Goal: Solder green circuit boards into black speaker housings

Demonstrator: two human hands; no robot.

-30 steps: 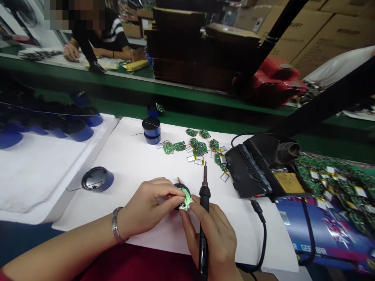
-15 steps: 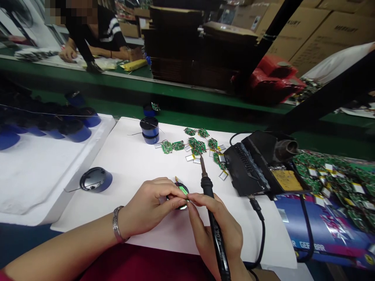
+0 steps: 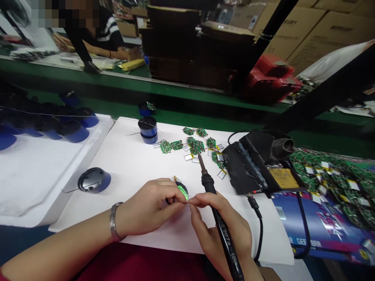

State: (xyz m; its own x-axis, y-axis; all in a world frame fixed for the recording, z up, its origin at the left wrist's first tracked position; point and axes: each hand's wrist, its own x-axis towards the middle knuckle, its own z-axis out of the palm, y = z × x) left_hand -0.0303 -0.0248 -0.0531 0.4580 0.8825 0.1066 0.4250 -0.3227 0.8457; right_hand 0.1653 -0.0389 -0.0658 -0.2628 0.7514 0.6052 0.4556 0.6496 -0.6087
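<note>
My left hand (image 3: 155, 205) has its thumb and forefinger pinched at the rim of a small round part with a bright green face (image 3: 183, 190); what lies between the fingertips is too small to make out. My right hand (image 3: 222, 224) holds a black soldering iron (image 3: 224, 234) across its palm, tip pointing up and away toward the green circuit boards (image 3: 195, 146). The right thumb and forefinger meet the left fingertips at the part's edge. Most of the round part is hidden by my left fingers.
A black soldering station (image 3: 249, 168) with a yellow sponge (image 3: 283, 178) stands right. Two stacked blue cylinders (image 3: 148, 130) are behind; another (image 3: 94, 180) lies left, beside a white tray (image 3: 58, 171). Many boards (image 3: 336, 187) fill the right side. A person works across the bench.
My right hand has shifted slightly right and down with the iron, its fingertips still near my left ones. The view has moved slightly, and the person's hand across the bench has lifted.
</note>
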